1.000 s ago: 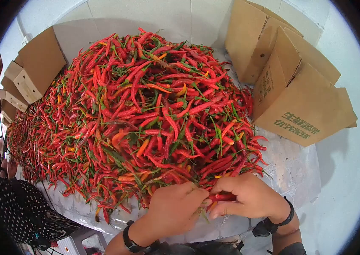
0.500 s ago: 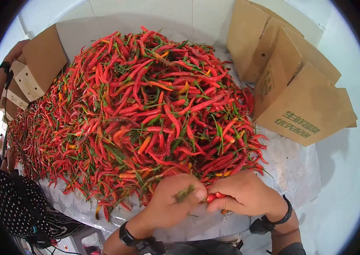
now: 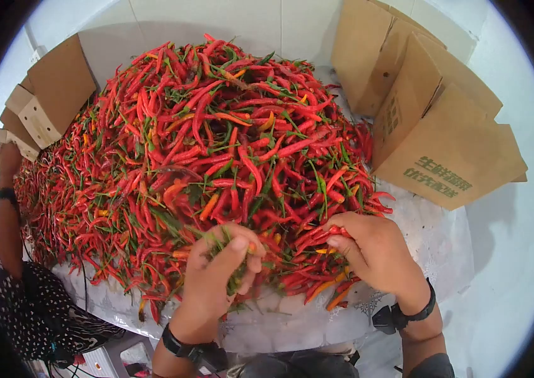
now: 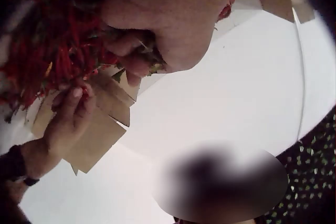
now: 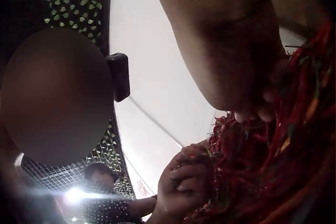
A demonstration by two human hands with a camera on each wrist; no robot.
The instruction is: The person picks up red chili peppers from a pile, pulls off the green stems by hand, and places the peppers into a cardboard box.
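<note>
A large heap of red chili peppers (image 3: 254,170), with some orange and green ones, covers the table. Low at the heap's front edge, my left hand (image 3: 213,271) has its fingers curled round a bunch of green stems (image 3: 237,277). My right hand (image 3: 377,252) is at the heap's front right side and pinches red chilies (image 3: 336,232) between thumb and fingers. A smaller group of chilies (image 3: 305,283) lies on the table between the two hands. In the left wrist view, the right hand (image 4: 68,116) shows red between its fingertips.
Open cardboard boxes (image 3: 443,138) stand at the right behind the heap, and more boxes (image 3: 59,88) stand at the far left. Another person's arm (image 3: 8,214) reaches over the heap's left end. A plastic-covered table edge (image 3: 279,337) runs along the front.
My hands were together over the table's front; now they are apart, the left moved left and up with the stems, the right slightly up with chilies. The other person's arm rose, then came down.
</note>
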